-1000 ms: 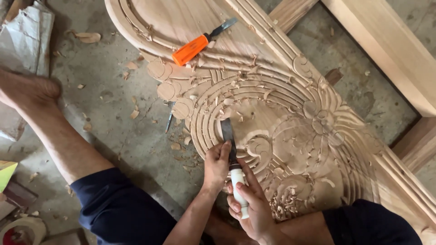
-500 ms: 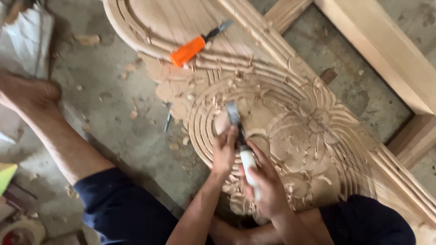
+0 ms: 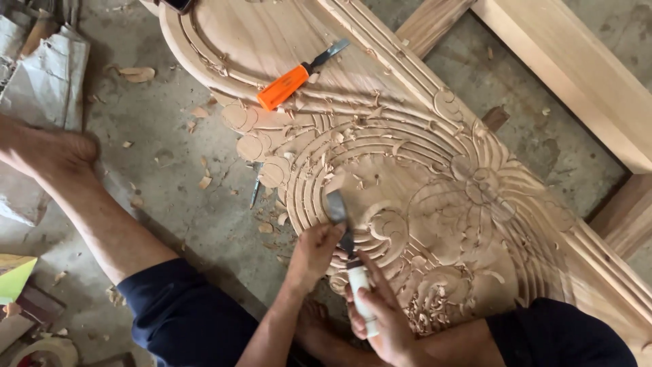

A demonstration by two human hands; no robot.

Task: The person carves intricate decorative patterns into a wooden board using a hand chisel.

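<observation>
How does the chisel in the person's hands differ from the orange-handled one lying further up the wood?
The white-handled chisel is gripped by both hands, blade on the carved panel; the orange-handled chisel lies untouched. Its blade looks narrower than the held one's. Both have dark metal blades and rest on the panel.

The right hand (image 3: 380,319) wraps the white handle of a chisel (image 3: 346,245), whose blade rests on the carved wooden panel (image 3: 448,197). The left hand (image 3: 314,248) pinches the blade just below its tip. An orange-handled chisel (image 3: 295,78) lies higher up on the panel. Wood chips (image 3: 204,180) litter the concrete floor (image 3: 170,204), where a thin tool (image 3: 255,187) lies just beside the panel's edge.
</observation>
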